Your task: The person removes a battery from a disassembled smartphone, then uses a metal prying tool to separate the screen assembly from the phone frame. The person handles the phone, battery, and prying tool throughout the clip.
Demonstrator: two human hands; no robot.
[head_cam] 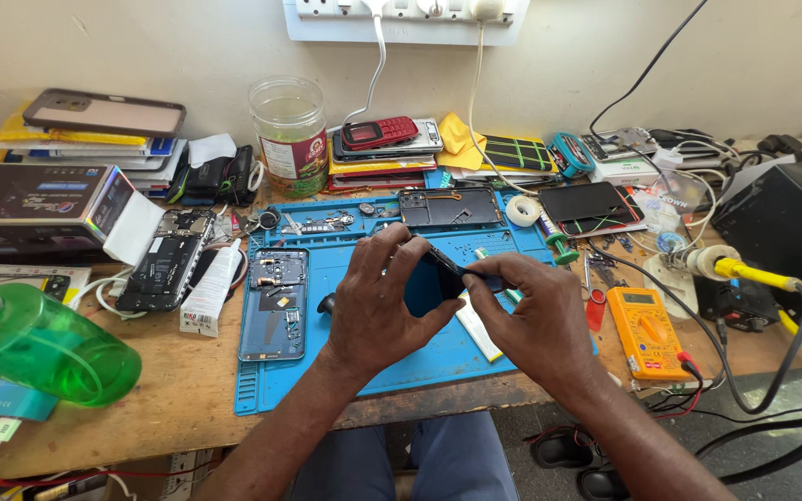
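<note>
Looking down from the head camera: left hand (378, 301) closed around a dark, flat rectangular phone screen panel (431, 283), thumb on its near face and fingers curled over its top edge, holding it tilted above a blue silicone repair mat (420, 357). Right hand (536, 315) pinched on the panel's right edge, thumb and forefinger pressed together there around a thin dark tool tip, too small to tell apart clearly. Panel thus held between both hands, off the mat, near the mat's middle.

Lying on the mat, left of the left hand: an opened blue phone back shell with bare circuit parts (273, 301). At the mat's far edge: a black phone frame with an orange flex strip (449, 207). Just beyond it to the right: a roll of white tape (523, 210).

Resting on the wooden worktop (178, 380) right of the mat: an orange handheld multimeter (647, 331) with red and black leads. Further right: a yellow-handled soldering iron (744, 271) in its stand. At the left edge: a translucent green plastic bottle lying on its side (44, 348). Beside the mat's left border: a stripped black phone board (161, 269). Against the wall: a clear glass jar with a red label (290, 134) and a red keypad phone on a stack of phones (380, 133).
</note>
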